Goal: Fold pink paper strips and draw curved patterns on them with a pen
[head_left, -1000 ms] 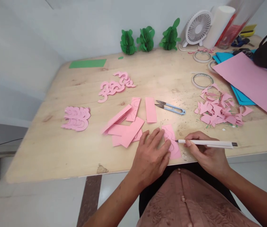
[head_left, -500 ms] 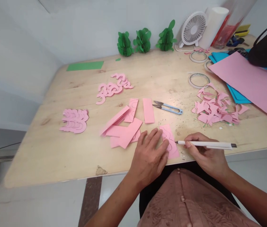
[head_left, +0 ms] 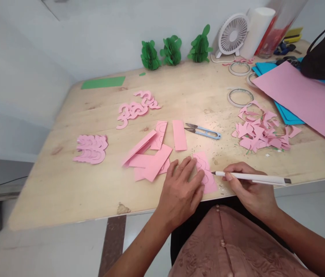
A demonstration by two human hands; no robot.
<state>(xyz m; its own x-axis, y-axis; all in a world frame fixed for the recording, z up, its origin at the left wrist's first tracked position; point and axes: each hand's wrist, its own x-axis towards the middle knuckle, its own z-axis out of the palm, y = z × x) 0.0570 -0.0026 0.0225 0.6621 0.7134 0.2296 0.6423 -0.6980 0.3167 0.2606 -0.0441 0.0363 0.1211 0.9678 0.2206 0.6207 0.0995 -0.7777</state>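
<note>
My left hand (head_left: pixel 180 184) lies flat with its fingers spread, pressing the left side of a small pink paper piece (head_left: pixel 210 186) against the table near the front edge. Curved outlines show on that piece. In my right hand (head_left: pixel 251 188) is a white pen (head_left: pixel 254 177), its dark tip at the paper's right edge. Beyond my left fingers lie several folded pink paper strips (head_left: pixel 158 161) in a loose pile, one bearing drawn curves. A single pink strip (head_left: pixel 179 135) lies beside blue-handled thread snips (head_left: pixel 204 132).
Pink scraps (head_left: pixel 262 130) lie at right, near tape rolls (head_left: pixel 240 97) and a large pink sheet (head_left: pixel 303 100) over blue paper. Cut pink shapes (head_left: pixel 135 109) and a scalloped stack (head_left: pixel 91 149) lie at left. Green paper figures (head_left: pixel 171 50) and a fan (head_left: pixel 233 35) stand behind.
The view has shifted slightly. The pen lies at a slightly different slant, its tip still at the paper's right edge. My left hand stays in place on the paper.
</note>
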